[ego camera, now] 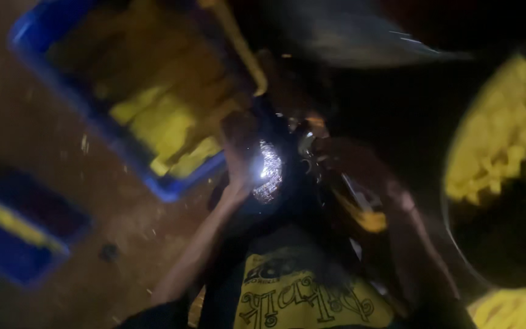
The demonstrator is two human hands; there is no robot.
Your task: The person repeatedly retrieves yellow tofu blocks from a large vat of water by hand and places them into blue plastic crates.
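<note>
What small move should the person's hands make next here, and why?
Probably finish with the piece in hand and drop it in the round bowl on the right. The left hand and right hand meet at a shiny object, too blurred to identify; something yellow hangs below the right hand. The bowl already holds yellow cut pieces; the blue crate holds larger ones.

Far left: a crate [50, 36] holding cut pieces [159, 116], resting on the floor [25, 134]. Near left: a second crate [7, 244], well apart from the first. Right edge: a large pan [458, 244] with a heap of pieces [494, 140] inside. Near right corner: another heap [518, 307]. Centre, between first crate and pan: left hand [241, 152] beside a shiny object [268, 170], right hand [348, 161] just right of it, both above the lap. Too blurred to tell what either hand grips.
</note>
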